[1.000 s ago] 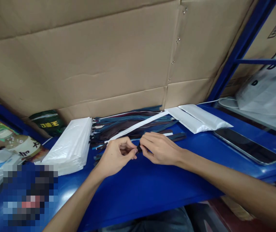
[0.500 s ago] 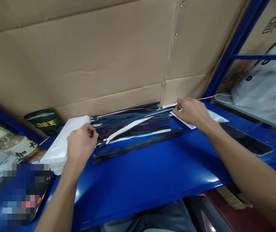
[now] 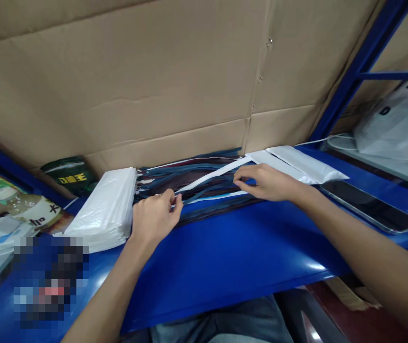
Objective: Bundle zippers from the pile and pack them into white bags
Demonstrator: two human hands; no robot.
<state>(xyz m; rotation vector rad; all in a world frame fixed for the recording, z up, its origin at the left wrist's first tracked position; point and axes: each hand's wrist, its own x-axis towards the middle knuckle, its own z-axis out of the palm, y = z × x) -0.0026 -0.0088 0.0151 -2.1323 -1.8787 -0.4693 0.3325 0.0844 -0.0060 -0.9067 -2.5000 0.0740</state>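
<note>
Dark blue, brown and white zippers [image 3: 168, 180] lie in a loose row against the cardboard at the back of the blue table. My left hand [image 3: 157, 214] is closed in a pinch over their left part. From its fingertips a dark blue zipper [image 3: 204, 189] runs to my right hand [image 3: 264, 182], whose thumb and forefinger are pinched at the other end. A white zipper [image 3: 214, 171] slants across the pile behind both hands. My fingers partly cover the ends of the blue zipper.
A stack of white plastic bags [image 3: 100, 205] stands left, with more white packets [image 3: 297, 162] at right. A phone [image 3: 372, 205] lies near the right edge. A bottle [image 3: 35, 209] and a dark green bag [image 3: 70, 176] are far left. Cardboard [image 3: 154, 85] walls the back.
My left hand has moved right and my right hand has come left and lower, off the white packets, so they are closer together. The view has shifted slightly.
</note>
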